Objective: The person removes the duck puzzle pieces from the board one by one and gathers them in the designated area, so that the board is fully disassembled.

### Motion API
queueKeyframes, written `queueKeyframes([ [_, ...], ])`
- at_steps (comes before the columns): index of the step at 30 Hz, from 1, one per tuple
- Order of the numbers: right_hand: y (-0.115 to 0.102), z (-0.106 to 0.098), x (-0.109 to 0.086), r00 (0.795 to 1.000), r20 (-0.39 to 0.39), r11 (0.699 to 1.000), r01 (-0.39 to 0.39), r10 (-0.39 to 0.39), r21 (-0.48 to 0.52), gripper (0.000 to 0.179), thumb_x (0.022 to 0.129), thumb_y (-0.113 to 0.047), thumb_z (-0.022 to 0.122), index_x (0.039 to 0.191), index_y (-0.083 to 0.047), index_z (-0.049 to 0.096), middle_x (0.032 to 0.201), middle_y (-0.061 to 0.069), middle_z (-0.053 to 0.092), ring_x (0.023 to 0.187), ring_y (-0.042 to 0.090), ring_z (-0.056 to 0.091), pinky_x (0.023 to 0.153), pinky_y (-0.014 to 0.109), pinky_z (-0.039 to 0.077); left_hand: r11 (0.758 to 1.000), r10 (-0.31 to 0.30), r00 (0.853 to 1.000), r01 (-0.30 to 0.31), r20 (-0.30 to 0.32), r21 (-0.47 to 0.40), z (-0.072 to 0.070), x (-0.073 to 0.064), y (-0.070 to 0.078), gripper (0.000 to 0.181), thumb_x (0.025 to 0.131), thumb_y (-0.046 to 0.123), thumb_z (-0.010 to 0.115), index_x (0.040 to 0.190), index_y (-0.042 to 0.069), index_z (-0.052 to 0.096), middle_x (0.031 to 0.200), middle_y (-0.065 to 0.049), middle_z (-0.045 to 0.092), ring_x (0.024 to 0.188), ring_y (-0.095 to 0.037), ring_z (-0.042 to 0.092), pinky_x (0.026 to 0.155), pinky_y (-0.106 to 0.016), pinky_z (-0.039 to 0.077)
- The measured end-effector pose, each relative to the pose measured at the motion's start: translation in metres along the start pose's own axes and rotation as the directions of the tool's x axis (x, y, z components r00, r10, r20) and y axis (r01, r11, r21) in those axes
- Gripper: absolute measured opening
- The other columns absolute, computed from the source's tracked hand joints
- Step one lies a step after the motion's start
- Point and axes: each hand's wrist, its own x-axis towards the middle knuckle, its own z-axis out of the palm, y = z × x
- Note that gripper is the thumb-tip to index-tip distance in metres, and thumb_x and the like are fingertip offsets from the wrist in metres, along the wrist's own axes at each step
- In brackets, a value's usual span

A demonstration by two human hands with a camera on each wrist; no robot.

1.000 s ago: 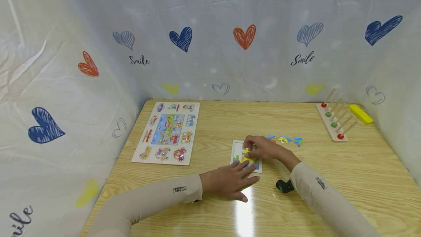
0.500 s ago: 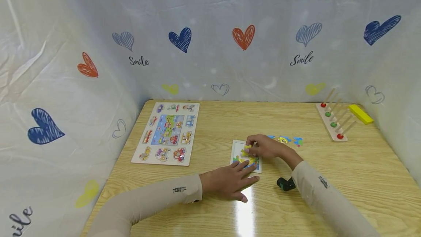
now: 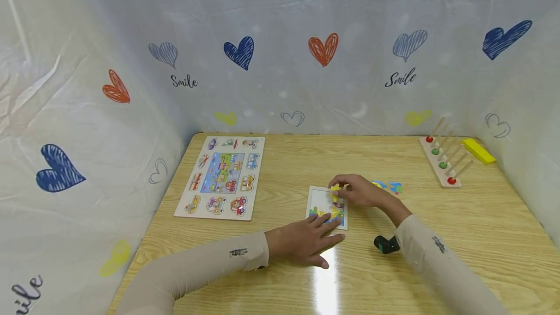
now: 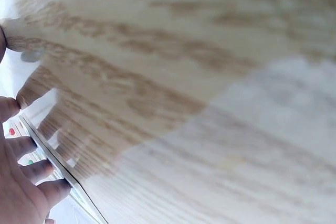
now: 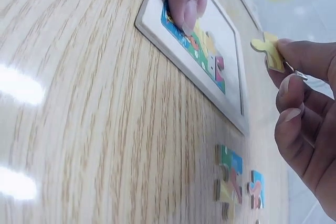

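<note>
In the head view my left hand [image 3: 304,242] lies with fingers spread, its fingertips resting on the lower part of a small jigsaw tray [image 3: 312,196]. Colourful pieces fill the tray's lower side, partly covered by those fingers; its upper area shows bare white. Over the tray's upper right corner, my right hand [image 3: 360,192] pinches a yellow jigsaw piece [image 5: 269,51] between thumb and fingers. The right wrist view shows that piece held up, apart from the tray. In the left wrist view, left fingertips [image 4: 55,190] touch the tray's edge.
Loose jigsaw pieces [image 3: 395,187] lie right of the tray, partly hidden by the right hand. A larger vehicle puzzle board [image 3: 258,198] sits at left. A peg board [image 3: 444,174] with beads and a yellow block [image 3: 479,151] stand far right. A black device [image 3: 386,244] is by the right sleeve.
My right hand has moved right and slightly away, carrying the yellow jigsaw piece from the tray's middle to its upper right corner. The left hand has stayed in place.
</note>
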Motion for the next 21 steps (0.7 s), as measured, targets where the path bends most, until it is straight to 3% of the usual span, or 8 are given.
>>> queueKeyframes([
  [7,0.004,-0.006,-0.012,0.999,0.007,0.998,-0.032,0.032,0.047,0.030,0.101,-0.014,0.062,0.126,0.002,0.057,0.095,0.011,0.058,0.054,0.011,0.050,0.049,0.027,0.046,1.000,-0.015,1.000,0.015,0.026,0.023,0.001,0.001,0.001,0.072,0.104,0.063,0.025,0.163,0.022,0.017,0.170,-0.012,0.009,0.155,-0.035,0.015,0.122,-0.046,0.027],
  [14,0.008,-0.006,-0.023,0.998,-0.033,0.997,-0.051,0.052,0.051,0.027,0.098,-0.012,0.065,0.120,0.002,0.059,0.095,0.011,0.060,0.056,0.009,0.049,0.053,0.025,0.046,0.999,-0.019,0.999,0.017,0.027,0.050,0.000,0.001,0.002,0.073,0.103,0.065,0.022,0.163,0.023,0.018,0.169,-0.013,0.010,0.155,-0.034,0.018,0.121,-0.044,0.029],
  [21,0.012,-0.008,-0.035,0.998,-0.051,0.999,-0.042,0.043,0.033,0.029,0.099,-0.011,0.063,0.126,0.002,0.061,0.098,0.013,0.063,0.064,0.011,0.055,0.057,0.025,0.048,0.999,-0.035,0.999,0.034,0.025,0.025,-0.002,0.000,0.003,0.073,0.103,0.065,0.024,0.163,0.023,0.018,0.170,-0.011,0.011,0.155,-0.033,0.018,0.122,-0.043,0.027],
])
